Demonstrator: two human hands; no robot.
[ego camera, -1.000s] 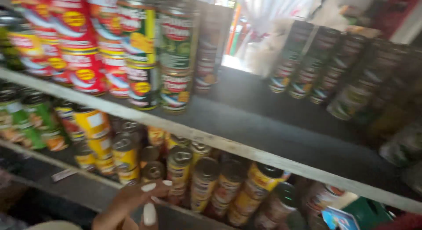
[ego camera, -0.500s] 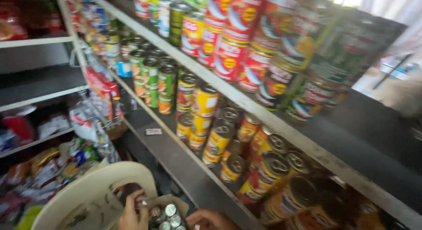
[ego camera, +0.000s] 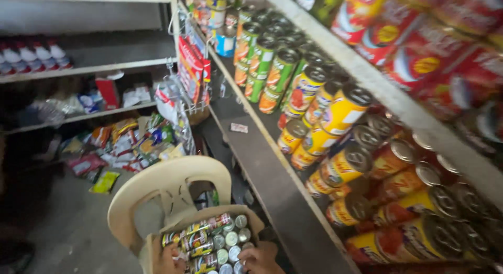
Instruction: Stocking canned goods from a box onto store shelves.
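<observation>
While the box of cans (ego camera: 209, 242) sits on the plastic chair (ego camera: 167, 187), your left hand (ego camera: 168, 261) and right hand (ego camera: 262, 257) reach in; finger state I can't tell. A hard push could tip it off the seat.

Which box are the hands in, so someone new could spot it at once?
Start at the cream plastic chair on the floor left of the long can shelves. On its seat sits an open cardboard box, with the left hand and right hand reaching in. It alone holds small cans packed upright and sideways.
</observation>
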